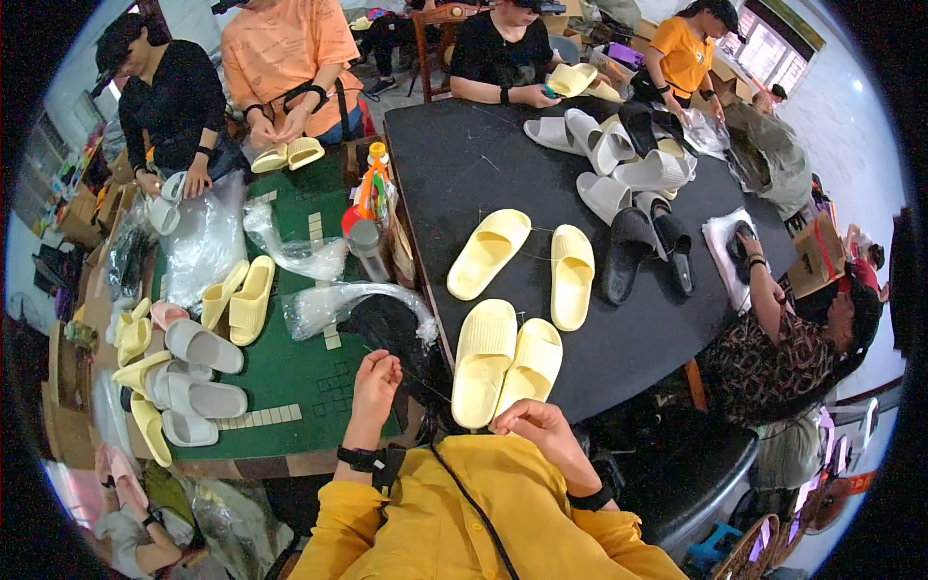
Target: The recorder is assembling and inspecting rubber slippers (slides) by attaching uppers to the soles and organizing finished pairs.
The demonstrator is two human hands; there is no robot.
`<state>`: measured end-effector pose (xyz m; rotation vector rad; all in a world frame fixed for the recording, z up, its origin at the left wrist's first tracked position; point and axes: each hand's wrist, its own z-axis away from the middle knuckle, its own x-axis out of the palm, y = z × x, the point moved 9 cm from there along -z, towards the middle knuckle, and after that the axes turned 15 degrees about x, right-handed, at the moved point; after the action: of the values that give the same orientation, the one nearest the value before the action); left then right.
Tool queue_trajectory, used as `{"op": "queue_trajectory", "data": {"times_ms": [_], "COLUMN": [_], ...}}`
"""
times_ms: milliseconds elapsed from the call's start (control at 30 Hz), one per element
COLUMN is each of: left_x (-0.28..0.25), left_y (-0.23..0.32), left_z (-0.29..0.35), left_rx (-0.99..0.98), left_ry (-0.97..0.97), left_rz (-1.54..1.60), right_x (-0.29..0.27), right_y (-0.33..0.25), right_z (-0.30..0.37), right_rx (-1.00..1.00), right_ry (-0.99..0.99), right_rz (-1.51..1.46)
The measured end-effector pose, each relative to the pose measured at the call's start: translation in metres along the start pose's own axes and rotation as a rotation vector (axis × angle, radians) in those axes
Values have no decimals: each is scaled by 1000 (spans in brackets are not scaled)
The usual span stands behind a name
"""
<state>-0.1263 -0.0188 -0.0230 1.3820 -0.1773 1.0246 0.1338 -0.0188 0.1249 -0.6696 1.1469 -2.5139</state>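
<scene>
Far left: green surface [275, 362], with grey slippers [205, 345] and yellow slippers [251, 302] in loose clusters; clear plastic wrap [353, 303] lies by its right edge. Worth keeping the line away from that wrap, which could snag it.

Left hand [375, 385]: raised beside the gap between the two surfaces, fingertips pinched together, apparently on a thin thread [425, 385] slanting down toward the near pair. Judgement: draw smoothly and low; a jerk could drag the slippers or snap the strand.

Centre: near yellow pair [483, 362] on the close edge of the black surface [638, 353], side by side, heels toward the wearer, the left one slightly ahead in size to the eye. Heels sit right at the edge, so steady them before any pull.

Right hand [543, 432]: fingers bent, tips at the heel of the right slipper. Whether it pinches the strand or only touches the sole, cannot tell. Best used as the anchor, pressing lightly there.

Further right: another yellow pair [572, 277], set apart, then black slippers [628, 256]. Leave slack clear of both.
</scene>
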Motion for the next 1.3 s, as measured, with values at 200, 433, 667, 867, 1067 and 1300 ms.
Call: {"op": "queue_trajectory", "data": {"times_ms": [200, 433, 667, 867, 1067, 1300], "left_x": [15, 103, 110, 129, 155, 151], "left_y": [5, -30, -53, -82, -105, -138], "left_z": [-2, 55, 59, 45, 50, 27], "left_rx": [58, 37, 325, 402, 698, 601], "left_ry": [219, -754, -842, -880, -1035, -996], "left_rz": [-43, -1009, -1086, -1195, -1478, -1599], "right_x": [-31, -85, -104, -98, -88, -108], "right_y": [25, 61, 95, 82, 76, 82], "right_z": [-3, -8, -37, -57, -93, -125], "right_rx": [-49, -54, -26, -332, -315, 5], "right_ry": [53, 446, 493, 676, 677, 754], "right_rz": [-9, -156, 194, 569, 900, 673]}}
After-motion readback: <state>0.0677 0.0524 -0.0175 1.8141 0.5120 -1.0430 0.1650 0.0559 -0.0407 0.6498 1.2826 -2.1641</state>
